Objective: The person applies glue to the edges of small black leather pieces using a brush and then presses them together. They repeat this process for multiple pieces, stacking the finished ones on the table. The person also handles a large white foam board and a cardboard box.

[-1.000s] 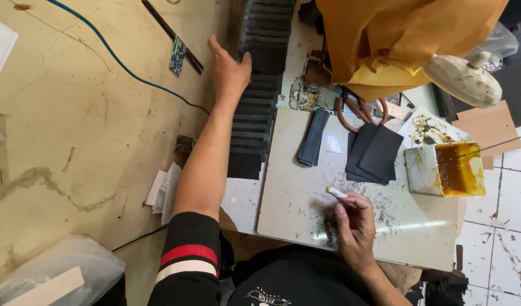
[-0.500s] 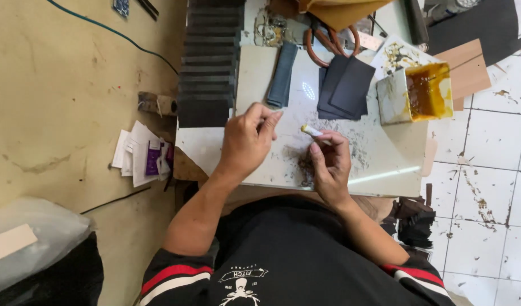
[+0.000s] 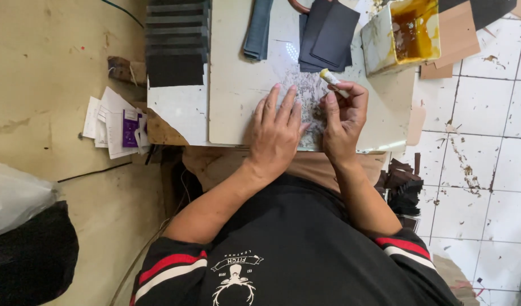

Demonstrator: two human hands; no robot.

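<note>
Glue brush [image 3: 332, 79], a small stick with a pale yellowish tip, sits pinched between the thumb and fingers of the right hand [image 3: 342, 122], tip pointing up and away over the smeared middle of the white work board [image 3: 237, 96]. The left hand [image 3: 274, 133] holds nothing; it lies flat with fingers spread, pressing on the board just beside the right hand, the two almost touching. Whether a thin piece lies under that palm I cannot tell. To my eye the work goes best with the flat hand pressing evenly so nothing slides, and the brush kept lightly loaded, stroking outward from the held spot so glue does not creep under the fingers.

Near the board's far right corner stands an open, stained tin [image 3: 401, 35] with amber glue in it, its walls crusted with drips. Dark leather pieces [image 3: 328, 34] lie fanned just left of it, and a stack of black strips [image 3: 175, 42] lines the board's left side.
</note>
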